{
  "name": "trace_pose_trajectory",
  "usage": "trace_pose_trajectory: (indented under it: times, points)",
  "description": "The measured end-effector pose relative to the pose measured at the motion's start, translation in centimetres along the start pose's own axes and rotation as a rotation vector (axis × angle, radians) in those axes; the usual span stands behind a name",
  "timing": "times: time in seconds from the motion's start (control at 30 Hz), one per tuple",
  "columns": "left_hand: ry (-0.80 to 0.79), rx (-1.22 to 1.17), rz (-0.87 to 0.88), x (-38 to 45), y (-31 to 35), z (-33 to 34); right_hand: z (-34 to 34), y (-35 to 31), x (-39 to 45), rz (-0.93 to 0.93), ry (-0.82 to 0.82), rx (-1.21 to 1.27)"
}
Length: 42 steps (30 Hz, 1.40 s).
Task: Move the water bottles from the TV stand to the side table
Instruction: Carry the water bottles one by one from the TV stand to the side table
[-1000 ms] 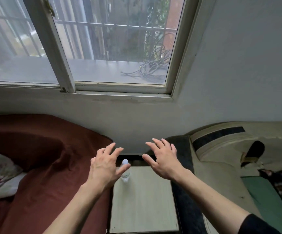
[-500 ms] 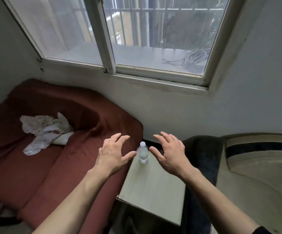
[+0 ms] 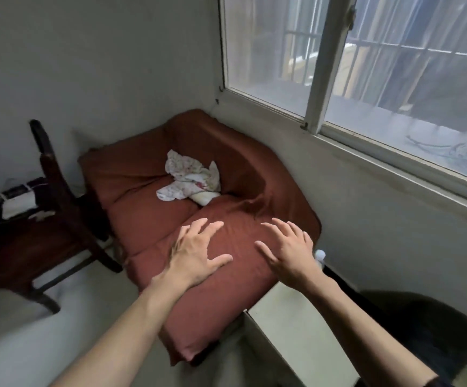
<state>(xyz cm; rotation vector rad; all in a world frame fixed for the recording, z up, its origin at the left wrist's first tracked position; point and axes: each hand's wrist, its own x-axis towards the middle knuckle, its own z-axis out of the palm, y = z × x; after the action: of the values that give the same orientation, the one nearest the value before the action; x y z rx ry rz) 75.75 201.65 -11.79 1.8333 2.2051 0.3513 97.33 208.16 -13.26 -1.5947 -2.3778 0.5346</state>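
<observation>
Both hands are held out, palms down, fingers spread apart and holding nothing. The left hand [image 3: 196,252] hangs over the near part of the red cushion [image 3: 226,213]. The right hand [image 3: 289,252] is to its right, over the cushion's right edge.

The bottle [image 3: 320,255] stands on the far end of the side table [image 3: 305,328], just right of the right hand and partly hidden behind it. Only its white cap and a bit of clear neck show past the hand's outer edge; whether it touches the hand cannot be told. The left hand is well apart from the bottle.

The table sits between the cushion on the left and a dark seat [image 3: 427,331] on the right, below the window [image 3: 366,79]. A crumpled cloth [image 3: 190,177] lies on the far part of the cushion. A dark wooden chair [image 3: 51,196] stands at far left.
</observation>
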Motion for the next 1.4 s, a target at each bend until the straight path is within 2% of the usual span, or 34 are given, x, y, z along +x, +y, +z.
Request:
trace_pose_trajectory:
  times: [0.23,0.47,0.77,1.03,1.4]
  points:
    - [0.095,-0.031,-0.223,-8.5,-12.7,-4.7,5.8,-13.8,1.3,-0.227,-0.084,-0.057]
    - [0.201,-0.084,-0.400,-18.6,-25.3,-9.4,12.3,-29.6,-1.4,-0.443,-0.135,-0.019]
    - [0.311,-0.125,-0.619,-26.9,-34.6,-11.9,16.7,-41.5,-2.8,-0.672,-0.237,-0.031]
    - [0.328,-0.104,-0.737,-27.4,-40.1,-13.4,20.7,-48.4,-0.4,-0.803,-0.322,-0.028]
    - [0.360,-0.077,-0.872,-20.5,-47.7,-18.3,24.7,-57.0,10.6,-0.916,-0.406,0.039]
